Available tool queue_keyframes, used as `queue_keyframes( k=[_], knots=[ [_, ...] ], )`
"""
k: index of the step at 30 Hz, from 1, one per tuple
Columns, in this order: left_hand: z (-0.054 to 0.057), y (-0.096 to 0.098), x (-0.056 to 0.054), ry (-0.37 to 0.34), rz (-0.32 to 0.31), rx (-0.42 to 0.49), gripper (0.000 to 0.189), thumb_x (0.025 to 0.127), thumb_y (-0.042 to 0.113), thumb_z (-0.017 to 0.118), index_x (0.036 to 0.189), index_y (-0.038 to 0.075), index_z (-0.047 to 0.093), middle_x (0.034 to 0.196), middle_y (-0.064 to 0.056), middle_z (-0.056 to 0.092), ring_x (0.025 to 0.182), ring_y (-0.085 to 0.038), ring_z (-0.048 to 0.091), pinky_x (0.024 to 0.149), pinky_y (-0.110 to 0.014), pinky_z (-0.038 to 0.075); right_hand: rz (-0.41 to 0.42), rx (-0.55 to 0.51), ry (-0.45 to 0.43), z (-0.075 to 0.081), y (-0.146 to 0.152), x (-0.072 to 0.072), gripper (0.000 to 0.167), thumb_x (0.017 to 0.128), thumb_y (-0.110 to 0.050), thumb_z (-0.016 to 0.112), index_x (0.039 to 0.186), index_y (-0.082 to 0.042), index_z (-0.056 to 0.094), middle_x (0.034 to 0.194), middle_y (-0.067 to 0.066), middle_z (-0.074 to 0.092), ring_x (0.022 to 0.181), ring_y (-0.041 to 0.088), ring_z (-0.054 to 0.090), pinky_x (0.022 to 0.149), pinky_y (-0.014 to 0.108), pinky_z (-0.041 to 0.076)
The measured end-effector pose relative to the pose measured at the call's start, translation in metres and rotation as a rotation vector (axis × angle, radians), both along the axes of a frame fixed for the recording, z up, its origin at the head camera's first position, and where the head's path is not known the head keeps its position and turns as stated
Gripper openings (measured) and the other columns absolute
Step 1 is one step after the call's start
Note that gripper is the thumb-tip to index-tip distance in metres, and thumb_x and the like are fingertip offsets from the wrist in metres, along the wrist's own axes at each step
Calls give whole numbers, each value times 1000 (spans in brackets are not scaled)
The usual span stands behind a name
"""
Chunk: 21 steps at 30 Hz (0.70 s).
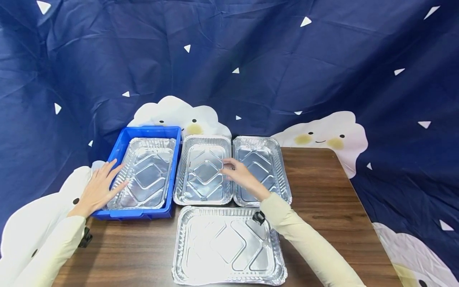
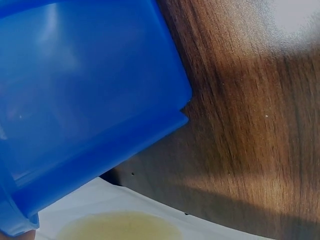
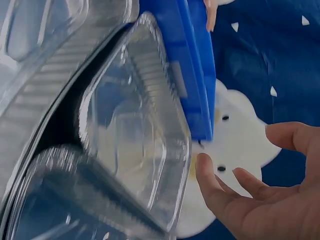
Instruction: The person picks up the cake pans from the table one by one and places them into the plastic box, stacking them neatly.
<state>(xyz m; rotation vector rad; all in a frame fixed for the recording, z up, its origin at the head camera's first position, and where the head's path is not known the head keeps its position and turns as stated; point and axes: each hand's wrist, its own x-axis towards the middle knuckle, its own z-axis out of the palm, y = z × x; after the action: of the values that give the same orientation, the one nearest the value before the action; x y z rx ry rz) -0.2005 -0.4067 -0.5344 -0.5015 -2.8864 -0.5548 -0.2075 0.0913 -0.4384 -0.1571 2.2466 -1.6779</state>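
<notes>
A foil tray [image 1: 148, 173] sits inside a blue plastic bin [image 1: 134, 214] on the left. My left hand [image 1: 98, 189] lies over the bin's left rim with fingers spread toward the tray. Two more foil trays stand side by side to the right: a middle tray [image 1: 204, 171] beside the bin and a right tray [image 1: 254, 159]. Above the border between them hovers my right hand [image 1: 238, 174], its fingers loosely bent. In the right wrist view nothing is between that thumb and those fingers. The left wrist view shows mainly the bin's outer wall [image 2: 90, 75]; the hand is almost wholly hidden there.
Nearer the front of the wooden table [image 1: 322, 215], a larger foil tray [image 1: 229, 243] lies crosswise under my right forearm. Behind the table hangs a dark blue cloth [image 1: 251, 52] with white triangles and clouds. The table's right edge slants beyond the trays.
</notes>
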Motion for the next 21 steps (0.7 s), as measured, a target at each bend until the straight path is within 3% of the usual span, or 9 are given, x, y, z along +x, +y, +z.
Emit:
queue_keyframes(
  k=[7,12,21],
  knots=[
    [-1,-1,1,7,0,-27,76,103,46,62,163,6,38,169,-29,26,154,-55,19,125,-68,-3,-53,14,2,-9,47,-4,57,103,-13,57,155,7,42,151,33,49,136,45,54,112,54,46],
    [-1,-1,3,13,6,-41,76,103,47,62,162,6,38,169,-28,26,154,-55,20,125,-68,-3,-107,35,-10,-16,76,-9,58,104,-13,55,155,9,40,151,33,48,138,48,52,113,52,47],
    [-1,2,-1,19,14,-44,79,102,47,63,164,6,35,168,-30,27,154,-55,21,124,-69,-2,-136,55,-17,-15,119,-12,59,105,-12,51,156,13,35,150,39,46,140,51,48,114,54,44]
  ],
)
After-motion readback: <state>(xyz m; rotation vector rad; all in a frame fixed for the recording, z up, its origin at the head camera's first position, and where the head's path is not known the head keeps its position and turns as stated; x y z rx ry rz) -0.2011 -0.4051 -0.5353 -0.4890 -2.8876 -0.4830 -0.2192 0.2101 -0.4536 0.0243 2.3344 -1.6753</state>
